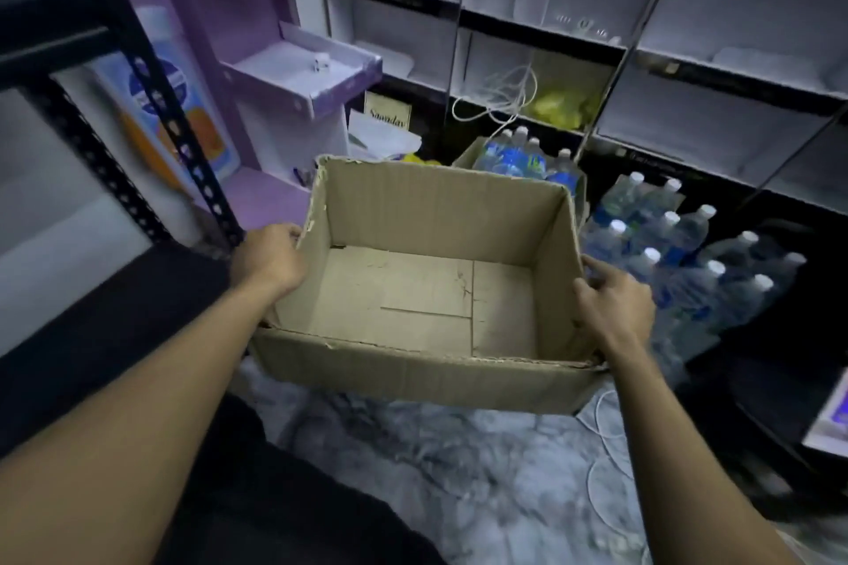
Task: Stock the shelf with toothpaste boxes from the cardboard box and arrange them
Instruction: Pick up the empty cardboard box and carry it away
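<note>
We hold one open-topped cardboard box (413, 362) mid-scene, over the grey floor (459, 473). Left hand (270, 259): grip curled over its left wall. Right hand (612, 305): grip clasping its right wall, water bottles (679, 252) just beyond.

A pack of water bottles (679, 252) with white caps lay on the floor at the right, and more bottles (523, 156) stood in an open carton (465, 158) just behind, below the white cubbyholes (734, 23) along the back wall. In one cubbyhole a coiled white cable (500, 96) lay beside a crumpled yellow bag (562, 106). At the left stood a purple display stand (257, 37) with a small white object (321, 61) on its tray, and a grey marbled covering (459, 473) spread across the floor.
</note>
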`<act>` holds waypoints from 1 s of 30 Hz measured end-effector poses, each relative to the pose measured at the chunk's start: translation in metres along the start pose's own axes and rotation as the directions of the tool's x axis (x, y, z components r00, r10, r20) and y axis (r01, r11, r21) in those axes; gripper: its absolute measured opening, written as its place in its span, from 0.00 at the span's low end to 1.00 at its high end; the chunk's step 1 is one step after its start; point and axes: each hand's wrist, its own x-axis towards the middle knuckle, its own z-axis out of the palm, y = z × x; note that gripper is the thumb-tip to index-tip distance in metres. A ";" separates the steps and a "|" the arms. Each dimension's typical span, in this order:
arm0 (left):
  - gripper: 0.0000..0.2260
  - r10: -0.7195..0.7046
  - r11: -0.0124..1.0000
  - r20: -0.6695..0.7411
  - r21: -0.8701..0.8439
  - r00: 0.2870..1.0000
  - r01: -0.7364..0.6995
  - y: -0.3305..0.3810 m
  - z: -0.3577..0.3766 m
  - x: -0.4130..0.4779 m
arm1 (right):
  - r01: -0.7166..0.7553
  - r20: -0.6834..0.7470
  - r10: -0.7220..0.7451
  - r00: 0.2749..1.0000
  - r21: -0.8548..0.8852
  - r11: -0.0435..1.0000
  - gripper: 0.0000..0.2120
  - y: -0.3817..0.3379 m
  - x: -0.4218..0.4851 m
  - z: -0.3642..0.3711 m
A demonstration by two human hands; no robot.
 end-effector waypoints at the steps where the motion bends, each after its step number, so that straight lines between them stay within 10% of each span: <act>1: 0.14 -0.043 0.999 0.031 -0.002 0.999 0.043 -0.011 0.017 -0.003 | -0.011 0.039 0.012 0.999 -0.023 1.000 0.20 0.009 -0.007 0.015; 17: 0.22 -0.140 0.984 0.224 -0.080 0.964 0.161 -0.062 0.117 -0.033 | -0.355 0.114 0.343 0.932 0.110 0.928 0.18 0.099 -0.077 0.127; 25: 0.35 -0.208 0.948 0.560 0.316 0.802 0.025 -0.092 0.172 -0.046 | -0.371 0.307 0.344 0.887 0.033 0.928 0.24 0.097 -0.103 0.149; 30: 0.37 -0.460 0.874 0.379 0.034 0.803 0.484 -0.066 0.185 -0.053 | -0.380 0.337 0.354 0.873 0.013 0.925 0.26 0.100 -0.104 0.150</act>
